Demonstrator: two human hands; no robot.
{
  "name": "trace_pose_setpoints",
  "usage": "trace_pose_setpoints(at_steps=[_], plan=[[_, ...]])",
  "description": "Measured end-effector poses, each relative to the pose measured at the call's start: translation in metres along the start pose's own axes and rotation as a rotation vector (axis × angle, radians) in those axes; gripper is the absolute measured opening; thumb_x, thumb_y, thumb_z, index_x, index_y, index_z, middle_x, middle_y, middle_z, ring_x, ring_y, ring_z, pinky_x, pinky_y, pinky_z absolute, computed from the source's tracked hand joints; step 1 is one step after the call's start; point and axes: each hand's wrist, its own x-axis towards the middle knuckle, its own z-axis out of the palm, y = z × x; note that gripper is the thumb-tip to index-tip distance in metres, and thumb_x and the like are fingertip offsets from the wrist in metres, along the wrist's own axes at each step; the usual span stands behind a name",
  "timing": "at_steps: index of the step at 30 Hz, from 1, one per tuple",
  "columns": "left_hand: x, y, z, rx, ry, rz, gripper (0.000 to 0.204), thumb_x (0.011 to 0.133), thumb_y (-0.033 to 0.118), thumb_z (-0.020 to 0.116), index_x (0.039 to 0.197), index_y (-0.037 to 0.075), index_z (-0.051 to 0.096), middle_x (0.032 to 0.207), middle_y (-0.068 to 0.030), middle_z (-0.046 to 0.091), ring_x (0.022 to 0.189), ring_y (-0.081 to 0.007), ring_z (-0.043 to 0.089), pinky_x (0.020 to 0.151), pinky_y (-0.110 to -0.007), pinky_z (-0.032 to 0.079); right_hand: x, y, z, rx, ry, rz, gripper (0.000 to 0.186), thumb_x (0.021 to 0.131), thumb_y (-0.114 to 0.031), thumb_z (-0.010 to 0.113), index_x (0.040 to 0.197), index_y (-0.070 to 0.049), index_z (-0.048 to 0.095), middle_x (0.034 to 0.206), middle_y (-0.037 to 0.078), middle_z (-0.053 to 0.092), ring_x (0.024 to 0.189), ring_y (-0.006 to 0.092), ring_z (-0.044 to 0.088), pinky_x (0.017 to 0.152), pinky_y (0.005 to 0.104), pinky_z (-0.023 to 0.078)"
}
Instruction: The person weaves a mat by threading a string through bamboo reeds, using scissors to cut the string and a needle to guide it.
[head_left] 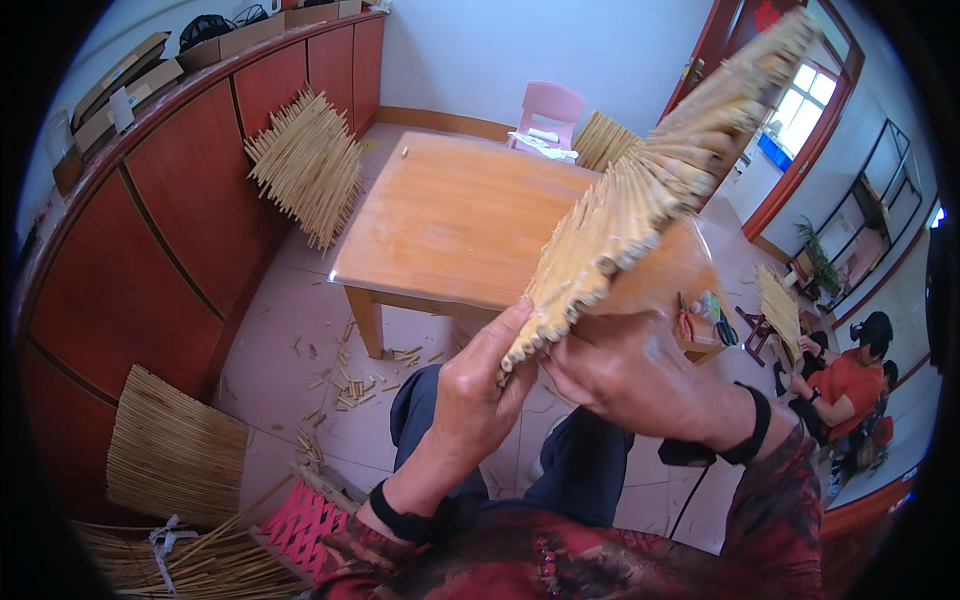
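The stick mat (622, 222), raised toward one o'clock, is pinched at its lower end by the left grip (478, 385); the hold of the right grip (645, 370) cannot be told, and slipping could be caused by the unsupported upper end.

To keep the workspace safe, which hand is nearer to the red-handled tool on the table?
Right. In the picture, the right hand is just below and left of the red-handled tool; the left hand is farther left, holding the stalk panel.
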Motion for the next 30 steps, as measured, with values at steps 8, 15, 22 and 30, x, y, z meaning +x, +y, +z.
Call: trace_pose_setpoints(at_steps=[8, 15, 22, 30], plan=[[0.005, -0.021, -0.001, -0.052, 0.09, -0.073, 0.034, 0.077, 0.001, 0.061, 0.11, -0.001, 0.055, 0.099, -0.0181, 0.061, 0.087, -0.0253, 0.062, 0.074, -0.03, 0.049, -0.005, 0.007, 0.014, 0.005, 0.025, 0.001, 0.011, 0.072, -0.013, 0.058, 0.069, -0.005, 0.051, 0.06, 0.009, 0.05, 0.053, 0.0247, 0.055, 0.045, 0.0345, 0.045], [0.022, -0.033, -0.019, -0.188, 0.166, -0.287, 0.021, 0.08, 0.005, 0.061, 0.1, -0.002, 0.058, 0.076, -0.0091, 0.063, 0.069, -0.0099, 0.057, 0.062, -0.024, 0.046, -0.041, 0.008, -0.02, 0.123, 0.032, 0.14, 0.014, 0.072, -0.011, 0.065, 0.066, -0.005, 0.054, 0.061, 0.007, 0.05, 0.054, 0.023, 0.053, 0.047, 0.0318, 0.043], [0.006, -0.06, -0.025, -0.57, 0.305, -0.423, 0.023, 0.083, 0.004, 0.058, 0.105, -0.004, 0.055, 0.094, -0.0045, 0.061, 0.081, -0.0079, 0.056, 0.071, -0.022, 0.046, -0.021, 0.019, -0.004, 0.73, 0.192, 0.401, 0.005, 0.081, -0.005, 0.059, 0.084, -0.001, 0.058, 0.073, 0.009, 0.055, 0.065, 0.0181, 0.055, 0.059, 0.0266, 0.043], [-0.036, -0.081, -0.019, -0.721, 0.406, -0.648, 0.029, 0.083, 0.006, 0.059, 0.109, -0.002, 0.051, 0.093, -0.004, 0.06, 0.081, -0.0101, 0.057, 0.073, -0.025, 0.048, 0.018, 0.022, 0.094, 0.595, 0.119, 0.125, 0.009, 0.081, -0.011, 0.057, 0.086, -0.004, 0.059, 0.078, 0.011, 0.057, 0.07, 0.0284, 0.057, 0.06, 0.035, 0.046]])
